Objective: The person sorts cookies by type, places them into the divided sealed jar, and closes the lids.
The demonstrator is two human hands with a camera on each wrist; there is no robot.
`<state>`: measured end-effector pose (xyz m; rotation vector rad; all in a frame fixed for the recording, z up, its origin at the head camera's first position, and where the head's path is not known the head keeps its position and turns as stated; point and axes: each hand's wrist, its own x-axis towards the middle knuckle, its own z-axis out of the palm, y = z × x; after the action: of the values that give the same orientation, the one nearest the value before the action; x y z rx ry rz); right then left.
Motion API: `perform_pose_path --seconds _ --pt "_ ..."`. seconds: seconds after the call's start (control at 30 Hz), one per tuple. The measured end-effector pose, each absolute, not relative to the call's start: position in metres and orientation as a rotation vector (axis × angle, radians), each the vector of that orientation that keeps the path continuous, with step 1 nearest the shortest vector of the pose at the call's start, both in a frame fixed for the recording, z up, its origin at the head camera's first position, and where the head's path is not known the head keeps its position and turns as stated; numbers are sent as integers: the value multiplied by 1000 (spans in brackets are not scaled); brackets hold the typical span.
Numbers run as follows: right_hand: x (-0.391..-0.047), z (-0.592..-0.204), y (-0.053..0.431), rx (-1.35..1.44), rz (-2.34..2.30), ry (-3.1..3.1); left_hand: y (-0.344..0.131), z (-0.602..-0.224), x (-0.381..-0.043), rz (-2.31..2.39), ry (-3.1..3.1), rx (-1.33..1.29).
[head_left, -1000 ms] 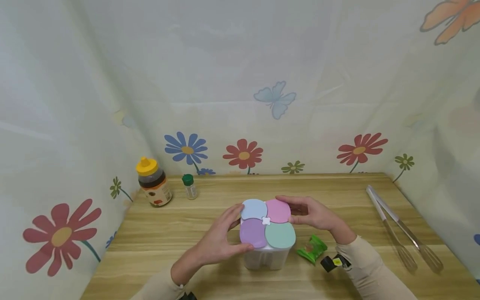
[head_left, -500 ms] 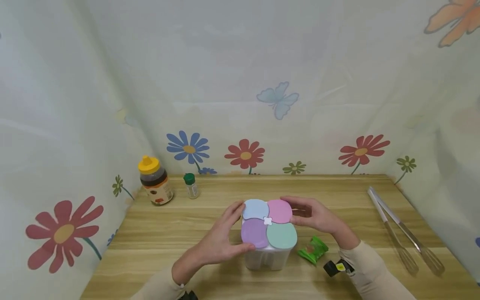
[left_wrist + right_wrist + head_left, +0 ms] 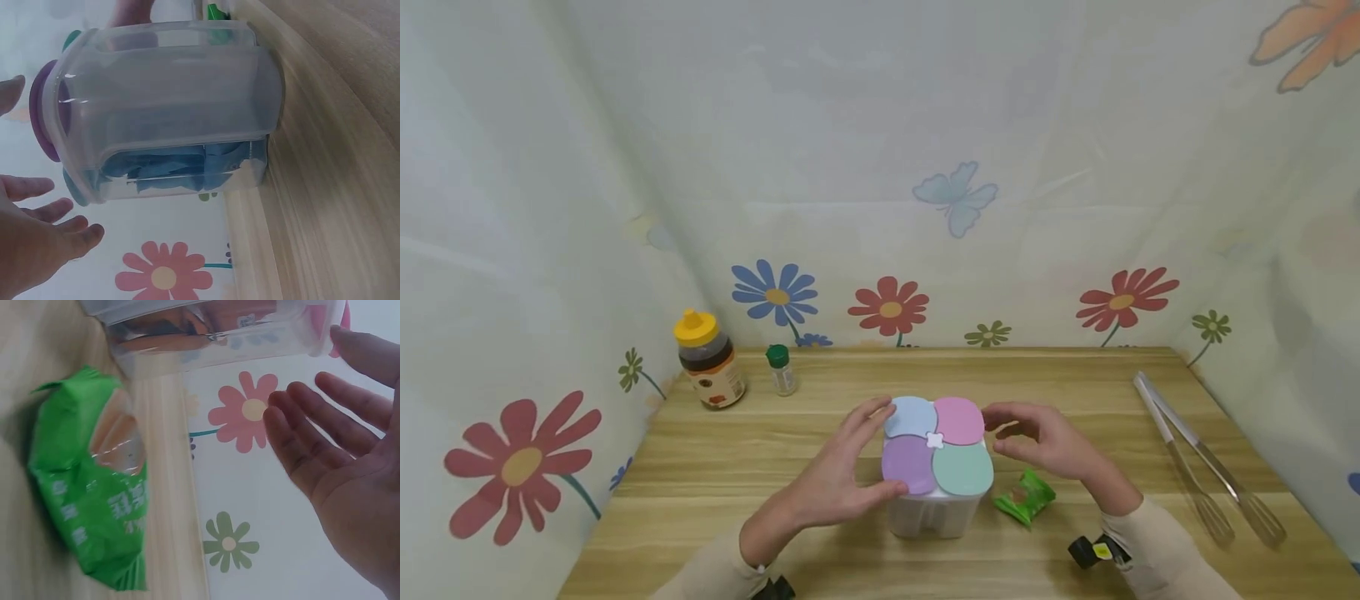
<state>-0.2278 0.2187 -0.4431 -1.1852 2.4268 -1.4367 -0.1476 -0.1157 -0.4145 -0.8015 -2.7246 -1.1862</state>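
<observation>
A clear plastic storage box stands upright on the table, its lids forming blue, pink, purple and green petals around a white centre. My left hand spreads along the box's left side, fingers and thumb relaxed near the lid edge. On the other side, my right hand hovers by the pink petal with loosely bent fingers and holds nothing. Through the walls show blue packets in one compartment and brown-orange wrapped ones in another. A green snack packet lies right of the box, below my right hand.
At the back left stand a yellow-capped bottle with dark contents and a small green-capped shaker. Metal tongs with slotted ends lie at the right. A flower-print curtain encloses the wooden table.
My right hand has drawn off the pink petal, moving slightly right and down. The left hand's fingers have loosened a little at the lid edge. Box and green packet stay in place.
</observation>
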Motion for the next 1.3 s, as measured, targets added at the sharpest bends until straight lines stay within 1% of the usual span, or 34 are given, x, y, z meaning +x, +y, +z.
perform_pose_path --seconds 0.5,1.0,1.3 --pt "-214 -457 225 -1284 -1026 2639 -113 -407 -148 -1127 -2587 -869" --pt "-202 -467 229 -1213 -855 2632 -102 -396 -145 -999 -2505 -1003" --pt "-197 -469 227 -1139 -701 2710 -81 -386 -142 -727 -2373 -1160"
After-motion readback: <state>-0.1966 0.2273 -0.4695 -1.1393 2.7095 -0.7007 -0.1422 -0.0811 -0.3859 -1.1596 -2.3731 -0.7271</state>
